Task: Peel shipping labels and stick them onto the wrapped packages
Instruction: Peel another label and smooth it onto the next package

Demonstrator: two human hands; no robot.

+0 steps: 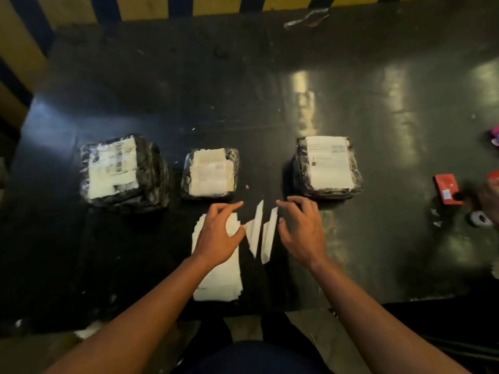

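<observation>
- Dark, shiny black table fills the view, with a yellow and black striped wall behind it.
- A messy stack of white paper shipping labels lies at the near edge of the table. I use this stack as the landmark.
- The stack's long side runs from near to far, away from the person.
- The left hand is right over the far end of the stack. Its fingers are spread and a little bent, and they hold nothing. I cannot tell if the palm touches the paper.
- Just right of the stack lie two thin white paper strips. They also point away from the person, leaning a bit to the right.
- The right hand hovers just right of the strips, fingers loose and holding nothing.
- So the left hand is nearer to the stack, and the right hand can help peel.
- Three packages wrapped in black plastic sit in a row beyond the stack: a big left package, a small middle package and a right package. Each already shows white paper on top.
- I think the next move is to pick up the top label.
- Far right of the stack is a small red box.
</observation>
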